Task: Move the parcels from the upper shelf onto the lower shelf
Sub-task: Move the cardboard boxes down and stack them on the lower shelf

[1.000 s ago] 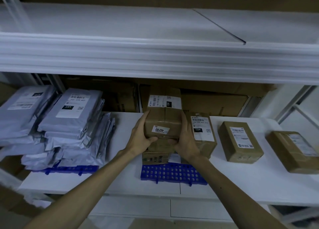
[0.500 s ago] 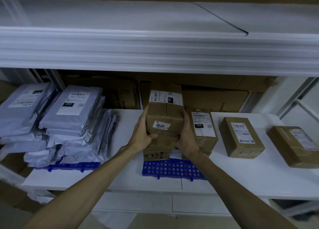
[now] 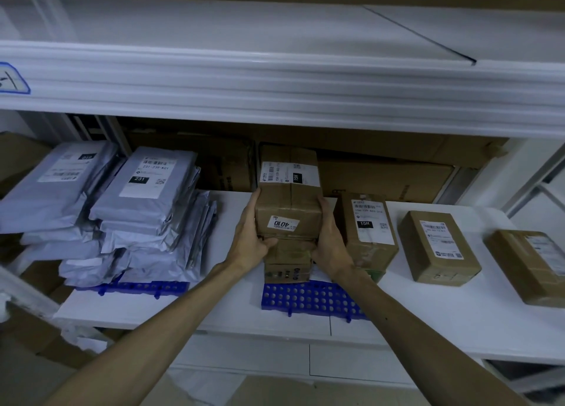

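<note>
white metal made up the upper shelf (image 3: 275, 38), which ran across the whole top of the view with a bare board and a thin seam toward its right. below it the lower shelf (image 3: 458, 320), also white, held everything else. brown flattened cartons (image 3: 382, 173) stood against the far side behind the goods. at the left, grey mailer bags (image 3: 143, 210) lay stacked in two leaning piles, the top one of the nearer pile marked 231, over a blue perforated mat (image 3: 137, 288). a second blue mat (image 3: 308, 300) lay near the front edge at the middle. on it sat a stack of cardboard parcels; the top parcel (image 3: 289, 200), taped and bearing a white label and a small 4010 sticker, rested on smaller boxes (image 3: 287, 265) beneath. the left hand (image 3: 250, 240) was closed on the top parcel's left side, thumb curled under its near lower edge, and the right hand (image 3: 331, 243) pressed its right side, fingers reaching along the far edge. just right of the stack, touching the right hand, stood a 15h parcel (image 3: 371, 231). farther right, apart from it, lay a smaller brown parcel (image 3: 437, 249), and at the right edge another brown parcel (image 3: 529, 265), partly cut off. a blue-outlined tag (image 3: 13, 79) showed on the upper shelf's front lip at the far left.
</note>
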Demonstrator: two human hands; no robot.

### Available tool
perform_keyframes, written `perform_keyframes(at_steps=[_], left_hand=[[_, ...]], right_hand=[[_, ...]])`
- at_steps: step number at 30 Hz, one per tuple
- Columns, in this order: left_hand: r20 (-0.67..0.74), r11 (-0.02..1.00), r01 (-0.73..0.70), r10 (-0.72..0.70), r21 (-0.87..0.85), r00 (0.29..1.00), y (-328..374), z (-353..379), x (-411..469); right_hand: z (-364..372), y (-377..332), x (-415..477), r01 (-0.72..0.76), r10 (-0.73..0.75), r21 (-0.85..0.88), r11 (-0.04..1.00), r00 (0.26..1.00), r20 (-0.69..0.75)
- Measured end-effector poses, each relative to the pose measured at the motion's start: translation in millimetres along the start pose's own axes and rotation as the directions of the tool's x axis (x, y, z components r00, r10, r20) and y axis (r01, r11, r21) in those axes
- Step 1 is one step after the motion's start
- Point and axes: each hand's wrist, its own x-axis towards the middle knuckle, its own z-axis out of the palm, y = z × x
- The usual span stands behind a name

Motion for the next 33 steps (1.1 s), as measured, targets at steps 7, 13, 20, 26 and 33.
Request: perform_keyframes(at_steps=[7,13,20,26,33], left_hand=[[-0.037,0.998,-0.027,0.029,0.056,0.999,2,3,2],[-0.065,0.995,-0.030,0.036,0.094,0.997,5,8,-4],[-0.029,0.982,-0.118,0.123,0.149,0.992,14,-9,-13],[-0.060,0.914,-0.226,0.260,0.338,0.964,11,-13,-30],[0.018,0.829,-0.375,0.404,0.414,0.915,43,7,-59]], right_hand=[[-8,-2,-1,0.023,-0.033,-0.166,0.986,0.998,-0.056],[-12,-8,-5,0.023,-0.031,-0.180,0.983,0.999,-0.041],[-16,-15,-13,-0.001,-0.016,-0.231,0.973,0.997,-0.070],[-15,-17,-34,-0.074,0.040,-0.227,0.971,0.988,-0.152],[-37,-33,-79,-0.119,0.075,-0.274,0.954,0.984,-0.163]])
